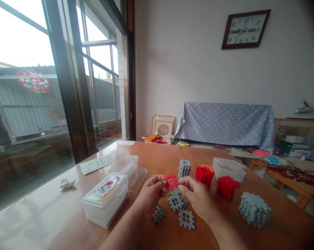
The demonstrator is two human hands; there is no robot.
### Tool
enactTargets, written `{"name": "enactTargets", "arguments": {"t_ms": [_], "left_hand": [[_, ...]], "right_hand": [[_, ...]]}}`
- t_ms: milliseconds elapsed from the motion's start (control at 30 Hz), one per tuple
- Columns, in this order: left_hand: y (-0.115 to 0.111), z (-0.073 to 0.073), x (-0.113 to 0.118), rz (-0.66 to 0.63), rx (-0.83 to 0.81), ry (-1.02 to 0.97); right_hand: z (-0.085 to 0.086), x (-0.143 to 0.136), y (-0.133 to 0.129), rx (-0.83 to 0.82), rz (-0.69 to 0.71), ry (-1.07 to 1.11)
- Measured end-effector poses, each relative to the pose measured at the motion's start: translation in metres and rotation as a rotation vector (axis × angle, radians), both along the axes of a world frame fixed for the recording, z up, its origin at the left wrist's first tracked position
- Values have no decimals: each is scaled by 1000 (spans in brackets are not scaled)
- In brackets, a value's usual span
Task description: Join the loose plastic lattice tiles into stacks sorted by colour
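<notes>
A red notched plastic building tile (171, 182) with a window-like grid is pinched between my two hands above the table. My left hand (155, 190) grips its left edge, while my right hand (193, 190) holds the right edge with thumb and fingers. Beneath it lie several loose grey building tiles (186, 218), some overlapping. One grey tile (157, 213) rests apart, below my left hand. Behind my right hand stand a grey tile stack (184, 168) and a red tile stack (204, 177).
Another red stack (227, 188) and a larger grey stack (254, 209) stand at right, near an open clear box (228, 170). At left are a lidded plastic box (105, 199), an open container (124, 165), a paper sheet (94, 164) and a crumpled scrap (67, 183) on the table (157, 156).
</notes>
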State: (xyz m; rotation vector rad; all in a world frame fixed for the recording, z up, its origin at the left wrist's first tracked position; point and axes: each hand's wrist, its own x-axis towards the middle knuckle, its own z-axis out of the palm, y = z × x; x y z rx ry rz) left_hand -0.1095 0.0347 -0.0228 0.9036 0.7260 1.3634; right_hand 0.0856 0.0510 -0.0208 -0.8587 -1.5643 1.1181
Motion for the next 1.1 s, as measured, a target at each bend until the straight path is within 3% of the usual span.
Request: {"name": "enactTargets", "arguments": {"t_ms": [300, 433, 633, 833, 1100], "left_hand": [[-3, 5, 2, -56, -73, -19], [-4, 8, 2, -60, -95, -20], [-1, 6, -1, 8, -88, 24], [-2, 7, 0, 25, -90, 80], [-3, 10, 0, 51, -89, 108]], "right_hand": [[10, 4, -4, 186, -71, -195], [17, 19, 2, 212, -117, -181], [25, 72, 23, 301, -428, -104], [17, 107, 39, 280, -648, -98], [6, 113, 47, 210, -654, -68]]}}
